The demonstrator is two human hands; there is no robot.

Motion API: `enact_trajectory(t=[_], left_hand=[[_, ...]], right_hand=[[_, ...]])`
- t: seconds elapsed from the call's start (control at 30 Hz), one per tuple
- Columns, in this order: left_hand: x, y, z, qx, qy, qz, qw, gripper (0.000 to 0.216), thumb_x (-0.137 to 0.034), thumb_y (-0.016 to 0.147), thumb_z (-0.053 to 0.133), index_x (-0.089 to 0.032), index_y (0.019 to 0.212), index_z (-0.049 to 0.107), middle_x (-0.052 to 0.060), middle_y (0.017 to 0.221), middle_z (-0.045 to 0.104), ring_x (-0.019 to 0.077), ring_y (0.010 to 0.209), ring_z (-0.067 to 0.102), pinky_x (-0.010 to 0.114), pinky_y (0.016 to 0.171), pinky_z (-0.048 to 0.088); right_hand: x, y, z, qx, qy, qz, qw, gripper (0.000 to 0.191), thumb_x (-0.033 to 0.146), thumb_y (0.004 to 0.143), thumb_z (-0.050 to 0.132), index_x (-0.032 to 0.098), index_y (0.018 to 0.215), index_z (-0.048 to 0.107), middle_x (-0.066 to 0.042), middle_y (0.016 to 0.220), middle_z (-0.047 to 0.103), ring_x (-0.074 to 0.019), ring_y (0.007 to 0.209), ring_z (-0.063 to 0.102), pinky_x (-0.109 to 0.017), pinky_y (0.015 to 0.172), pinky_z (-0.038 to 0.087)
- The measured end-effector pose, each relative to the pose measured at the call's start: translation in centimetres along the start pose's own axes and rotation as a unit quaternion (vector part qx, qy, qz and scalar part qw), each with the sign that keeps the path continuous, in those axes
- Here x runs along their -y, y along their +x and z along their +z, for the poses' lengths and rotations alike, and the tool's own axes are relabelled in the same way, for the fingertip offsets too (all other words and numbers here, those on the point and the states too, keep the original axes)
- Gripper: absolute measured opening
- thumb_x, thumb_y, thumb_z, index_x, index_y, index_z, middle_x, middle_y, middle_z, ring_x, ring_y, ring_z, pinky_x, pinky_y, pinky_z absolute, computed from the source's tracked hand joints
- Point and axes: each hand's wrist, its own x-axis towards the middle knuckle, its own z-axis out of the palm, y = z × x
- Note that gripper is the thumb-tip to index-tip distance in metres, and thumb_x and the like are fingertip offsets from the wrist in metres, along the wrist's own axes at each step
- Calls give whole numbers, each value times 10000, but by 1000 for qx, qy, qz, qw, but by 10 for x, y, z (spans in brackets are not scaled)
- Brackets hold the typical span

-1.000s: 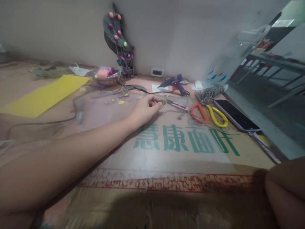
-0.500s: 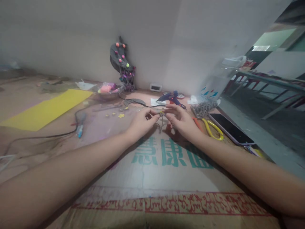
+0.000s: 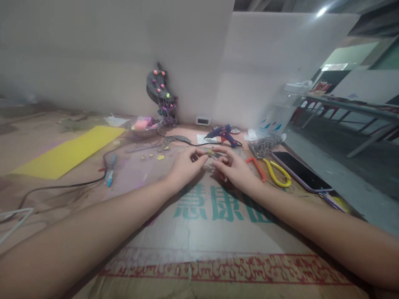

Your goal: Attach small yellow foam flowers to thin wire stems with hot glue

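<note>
My left hand (image 3: 184, 166) and my right hand (image 3: 235, 168) meet over a flattened cardboard sheet (image 3: 218, 232) with green printed characters. Between their fingertips sits a small yellowish wire piece (image 3: 211, 154). The left thumb and forefinger pinch one end of it. The right hand's fingers close on the other end. Both forearms stretch out from the bottom corners of the view. Pliers with orange and yellow handles (image 3: 271, 170) lie just right of my right hand.
A blue glue gun (image 3: 222, 135), a coil of grey wire (image 3: 264, 144) and a dark phone (image 3: 299, 171) lie at the right. A yellow sheet (image 3: 71, 150), a blue pen (image 3: 110, 176) and a black cable (image 3: 62, 187) lie left. A bead-studded ornament (image 3: 160, 93) leans on the wall.
A second ago only my left hand was at the wire piece. My right hand came in from the right and took its other end; both hands now sit slightly lower on the cardboard.
</note>
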Motion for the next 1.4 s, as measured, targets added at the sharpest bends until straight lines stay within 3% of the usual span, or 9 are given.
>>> enact_trajectory(t=[0.17, 0.3, 0.6, 1.0, 1.1, 1.2, 1.3, 1.4], left_hand=[[0, 1, 1, 30, 15, -30, 999, 142, -295, 783, 577, -162, 731, 576, 1, 715, 597, 147, 692, 533, 269, 652, 398], [0, 1, 1, 42, 26, -40, 998, 140, -291, 774, 573, -166, 713, 569, -4, 693, 600, 149, 679, 545, 265, 635, 402], [-1, -2, 2, 98, 52, -33, 993, 159, -317, 767, 565, -165, 742, 605, 10, 713, 631, 161, 683, 561, 279, 628, 404], [-2, -3, 3, 110, 10, -38, 993, 159, -324, 760, 581, -170, 727, 599, 4, 678, 608, 135, 618, 523, 253, 572, 381], [-1, -2, 3, 97, -3, -40, 995, 162, -324, 774, 579, -166, 737, 592, 4, 686, 606, 134, 627, 531, 252, 579, 390], [0, 0, 2, 74, -17, -29, 997, 162, -317, 787, 581, -161, 748, 588, 5, 710, 613, 134, 659, 547, 255, 619, 410], [0, 0, 1, 65, -34, -23, 997, 153, -307, 796, 583, -159, 754, 580, 2, 729, 615, 129, 677, 554, 251, 646, 418], [-2, -1, 0, 59, -41, -23, 997, 142, -294, 798, 583, -158, 758, 571, 0, 739, 614, 127, 682, 556, 248, 650, 420]], right_hand=[[0, 1, -11, -76, -217, -135, 964, 235, 274, 835, 611, 187, 1052, 589, -7, 768, 611, -148, 673, 569, -284, 624, 461], [3, 1, -12, -81, -272, -167, 944, 73, 251, 860, 580, 192, 849, 622, -40, 812, 672, -184, 762, 609, -312, 704, 472], [7, -6, -8, -69, -275, -175, 943, 89, 249, 886, 531, 193, 863, 596, -30, 795, 656, -160, 720, 592, -275, 652, 447], [2, -4, -6, -50, -139, -118, 982, 161, 361, 914, 504, 202, 884, 495, 20, 651, 580, -129, 592, 571, -264, 575, 443], [0, -2, -6, -41, -99, -108, 988, 183, 370, 899, 525, 202, 969, 503, 16, 681, 596, -134, 601, 584, -270, 569, 457], [-4, 2, -5, -13, -66, -102, 993, 339, 348, 848, 595, 193, 1132, 491, -5, 776, 629, -150, 662, 620, -295, 613, 494], [-6, 5, -5, -13, -114, -100, 988, 384, 305, 799, 643, 185, 1147, 530, -26, 847, 657, -152, 687, 618, -304, 639, 497], [-4, 5, -6, -30, -192, -90, 977, 235, 286, 800, 629, 172, 1005, 628, -33, 838, 680, -155, 694, 604, -292, 634, 478]])
